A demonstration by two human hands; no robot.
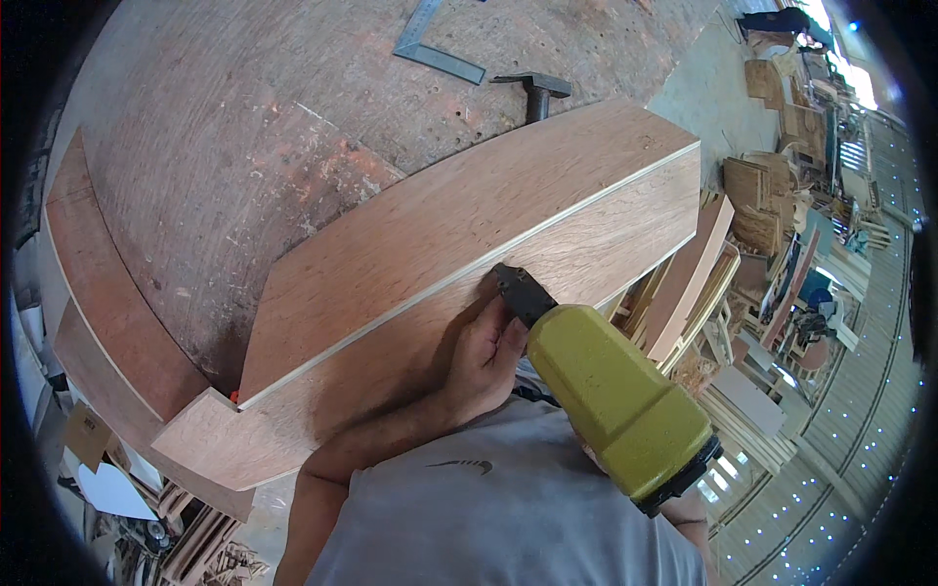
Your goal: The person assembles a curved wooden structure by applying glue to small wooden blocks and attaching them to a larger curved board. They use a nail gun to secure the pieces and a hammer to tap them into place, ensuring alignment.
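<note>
A yellow-green nail gun (620,400) slants over the work, its black nose (525,293) at the upright face of a reddish plywood piece (606,254), just below the pale edge of the top board (459,215). My left hand (484,356) is beside the nose, low against that face, with fingers curled in; whether anything is pinched there is hidden. The gun's body covers nearly all of my right hand, which holds it from behind; part of my right forearm (689,518) shows below. The two boards meet along a long edge, and the front one has a notched left end.
Beyond the boards, a hammer (537,93) and a metal try square (435,61) lie on the worn, stained worktable (225,146). A curved plywood piece (127,283) stands at the left. Timber offcuts (699,283) are stacked on the right; another person (787,24) is far off, top right.
</note>
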